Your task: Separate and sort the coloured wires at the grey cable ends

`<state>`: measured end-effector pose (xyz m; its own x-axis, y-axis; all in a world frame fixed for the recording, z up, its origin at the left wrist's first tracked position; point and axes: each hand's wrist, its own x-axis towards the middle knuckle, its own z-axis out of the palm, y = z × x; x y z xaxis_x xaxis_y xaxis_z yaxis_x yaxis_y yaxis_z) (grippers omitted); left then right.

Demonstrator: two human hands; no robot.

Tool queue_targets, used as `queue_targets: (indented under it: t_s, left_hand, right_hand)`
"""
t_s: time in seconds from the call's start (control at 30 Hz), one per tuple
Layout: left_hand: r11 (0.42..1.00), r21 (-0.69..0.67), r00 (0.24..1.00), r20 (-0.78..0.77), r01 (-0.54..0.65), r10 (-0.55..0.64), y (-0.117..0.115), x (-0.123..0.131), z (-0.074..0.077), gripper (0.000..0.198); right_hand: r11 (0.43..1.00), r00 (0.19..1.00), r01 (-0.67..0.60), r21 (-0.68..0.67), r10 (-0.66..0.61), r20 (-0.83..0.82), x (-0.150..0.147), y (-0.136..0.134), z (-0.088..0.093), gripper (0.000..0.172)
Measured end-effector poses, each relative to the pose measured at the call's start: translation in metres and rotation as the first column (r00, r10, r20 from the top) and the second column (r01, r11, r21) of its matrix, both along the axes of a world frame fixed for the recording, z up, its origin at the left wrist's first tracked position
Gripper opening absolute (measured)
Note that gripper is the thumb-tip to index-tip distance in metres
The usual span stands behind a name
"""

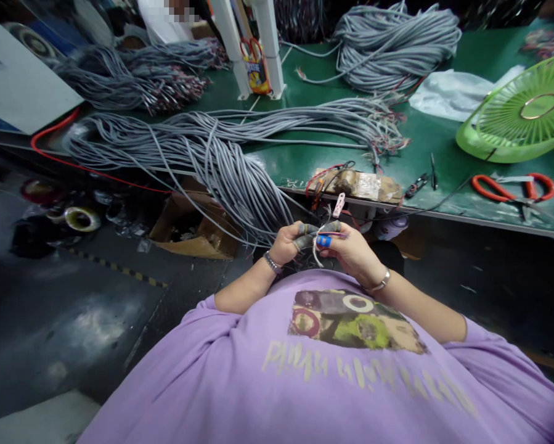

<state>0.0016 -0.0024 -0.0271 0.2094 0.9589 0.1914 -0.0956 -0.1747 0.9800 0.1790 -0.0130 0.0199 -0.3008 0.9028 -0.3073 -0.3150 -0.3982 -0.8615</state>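
Note:
My left hand (285, 244) and my right hand (353, 251) meet in front of my belly, just off the bench's front edge. Both are closed in a pinch, with grey coverings on some fingertips and a blue wrap on the right thumb. Between them is the stripped end of a grey cable, its thin white and coloured wires (317, 254) fanning out. The left fingers grip the cable end, while the right ones pinch the loose wires. Close to the left hand hangs a thick bundle of grey cables (240, 179) that droops over the bench edge. Fingers hide much of the held part.
On the green bench (299, 160) lie a taped block with wires (364, 184), red-handled scissors-like cutters (517, 190) and a green fan (530, 111). Coiled grey cable (397, 46) sits behind. A white post (272, 49) rises mid-bench. Below stands an open cardboard box (203, 237).

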Motion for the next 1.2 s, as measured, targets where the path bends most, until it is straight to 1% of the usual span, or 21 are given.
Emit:
queue_targets:
  t_s: [0.07, 0.2, 0.37, 0.47, 0.57, 0.7, 0.8, 0.9, 1.0, 1.1, 1.2]
  left_hand:
    - [1.0, -0.02, 0.999, 0.024, 0.022, -0.021, -0.0003, 0.0005, 0.0001, 0.034]
    - [0.992, -0.11, 0.99, 0.13, 0.068, -0.053, -0.0011, 0.002, -0.0006, 0.038]
    - [0.977, -0.201, 0.979, 0.203, 0.072, -0.031, -0.001, 0.0018, -0.0042, 0.041]
    - [0.978, -0.199, 0.98, 0.198, 0.059, -0.018, -0.0009, 0.0017, -0.0061, 0.042]
    - [0.986, -0.158, 0.99, 0.14, 0.051, -0.029, -0.0009, 0.0016, -0.006, 0.039]
    - [0.998, -0.06, 0.999, 0.054, 0.011, -0.008, -0.0002, 0.0007, -0.0039, 0.035]
    - [1.0, -0.029, 0.999, 0.044, 0.005, -0.004, 0.0, 0.0004, -0.0025, 0.035]
    - [0.997, -0.073, 0.995, 0.093, 0.029, -0.022, -0.0011, 0.0018, -0.0017, 0.037]
    - [0.99, -0.134, 0.986, 0.166, 0.032, -0.01, -0.0024, 0.0037, -0.0019, 0.04]
    - [0.983, -0.185, 0.978, 0.21, 0.02, 0.02, -0.0027, 0.0044, -0.0029, 0.044]
    - [0.981, -0.192, 0.981, 0.189, -0.002, 0.039, -0.0022, 0.004, -0.0038, 0.044]
  right_hand:
    - [1.0, 1.0, 0.001, 0.002, -0.001, 0.003, 0.0006, 0.0003, 0.0004, 0.043]
    - [1.0, 0.999, -0.027, 0.015, 0.027, 0.039, 0.0032, 0.0014, 0.0011, 0.043]
    - [0.999, 0.999, -0.04, 0.014, 0.039, 0.034, 0.0046, 0.0029, 0.0014, 0.041]
    - [0.998, 0.998, -0.062, -0.015, 0.062, 0.021, 0.0042, 0.0026, 0.0023, 0.042]
    - [0.997, 0.998, -0.069, -0.024, 0.069, 0.004, 0.0034, 0.0017, 0.0026, 0.041]
    - [0.999, 0.999, -0.029, -0.027, 0.029, -0.013, 0.0007, 0.0012, 0.0009, 0.041]
    - [1.0, 1.0, -0.005, -0.028, 0.005, -0.021, -0.0015, 0.001, 0.0004, 0.042]
    - [1.0, 1.0, -0.009, -0.019, 0.009, -0.03, -0.0018, 0.0007, 0.0011, 0.038]
    - [0.999, 0.999, -0.032, -0.011, 0.032, -0.013, 0.0001, 0.0016, 0.0015, 0.033]
    - [0.998, 0.998, -0.059, -0.028, 0.059, -0.001, 0.0024, 0.0034, 0.0013, 0.034]
    - [0.995, 0.996, -0.087, -0.048, 0.087, -0.006, 0.0033, 0.0039, 0.0017, 0.038]
